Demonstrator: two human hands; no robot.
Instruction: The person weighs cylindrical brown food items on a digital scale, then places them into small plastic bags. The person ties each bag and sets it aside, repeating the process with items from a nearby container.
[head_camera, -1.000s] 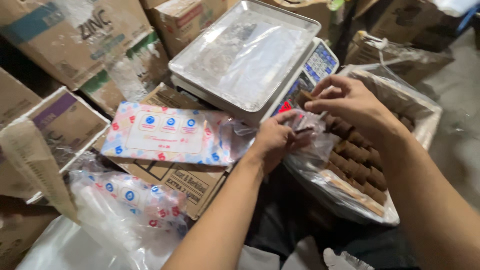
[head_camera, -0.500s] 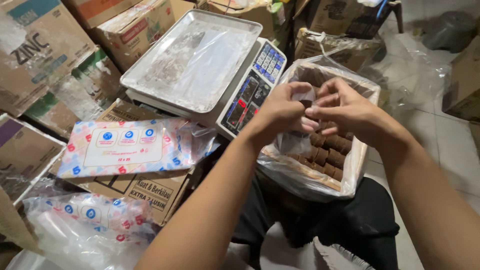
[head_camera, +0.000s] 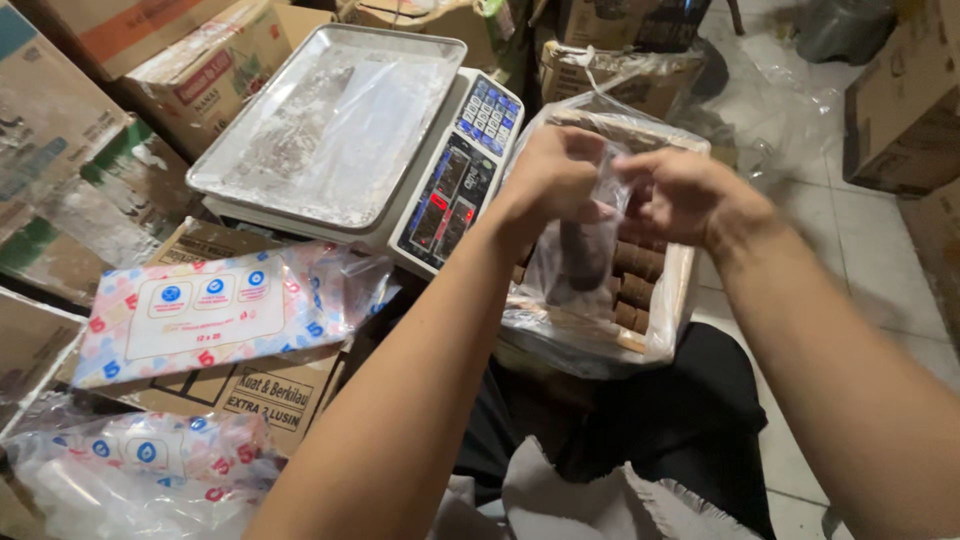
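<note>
Fingers of the left hand (head_camera: 550, 175) and the right hand (head_camera: 685, 195) pinch opposite edges of a small clear plastic bag (head_camera: 580, 250), holding its mouth up between them; both sets of fingers are closed on the film. The bag hangs above a cardboard box (head_camera: 680, 300) lined with clear plastic and packed with rows of brown roll-shaped pieces (head_camera: 635, 285). One dark brown piece appears to sit inside the bag already, though the film blurs it. Judging by this, the filling has only begun: the bag looks nearly empty and its mouth is not sealed, while the box remains well stocked.

Just left of the hands stands a digital scale (head_camera: 450, 190) with a keypad, carrying a metal tray (head_camera: 330, 120) covered by a clear plastic sheet; nothing rests on the tray. Further left, a flat printed pack of plastic bags (head_camera: 195, 320) lies on a brown carton (head_camera: 270, 385), with another pack of bags (head_camera: 140, 465) below it. Stacked cardboard cartons (head_camera: 170, 70) crowd the far side, and a tiled floor (head_camera: 880, 270) shows at right. The box's plastic liner, bunched up along its rim, sits close under the hands.
</note>
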